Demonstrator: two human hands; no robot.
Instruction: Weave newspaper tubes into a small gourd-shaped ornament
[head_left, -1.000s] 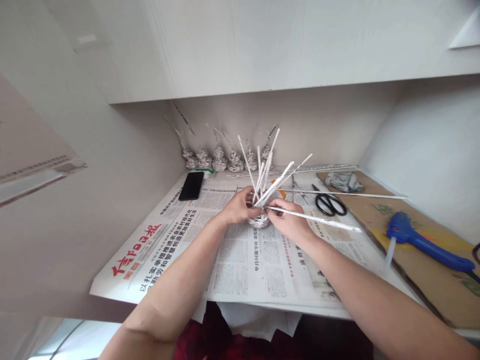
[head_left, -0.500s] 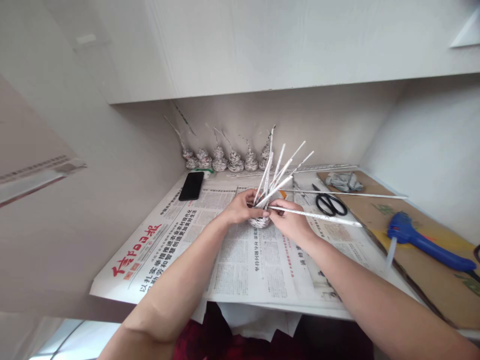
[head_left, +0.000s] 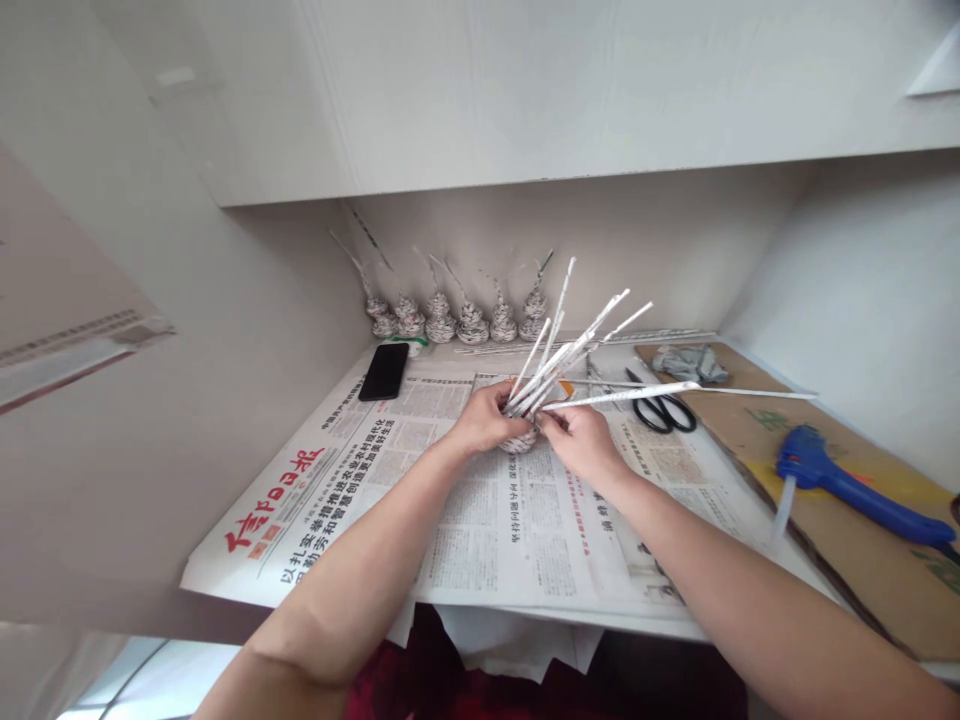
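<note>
Fingers (head_left: 512, 430) on one woven base (head_left: 518, 443), six gourds (head_left: 440, 327); one phone (head_left: 384, 372)

Rough, matt, woven from paper: base (head_left: 517, 443) between hands, row of gourd shapes (head_left: 472, 326). Rolled paper, smoothish: rods (head_left: 574, 350). Matt newsprint: spread sheets (head_left: 465, 550). Glossy, glass-like: phone (head_left: 384, 372). Smooth plastic: glue gun (head_left: 862, 495). Dull, matt: cardboard (head_left: 855, 580). Crumpled, paper or film unclear: wad (head_left: 688, 363).

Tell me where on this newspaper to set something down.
Free: newspaper between left forearm and right forearm, nearer than woven piece; also between phone and left forearm. Crowded: back, by woven gourd shapes; right, by scissors and glue gun.
</note>
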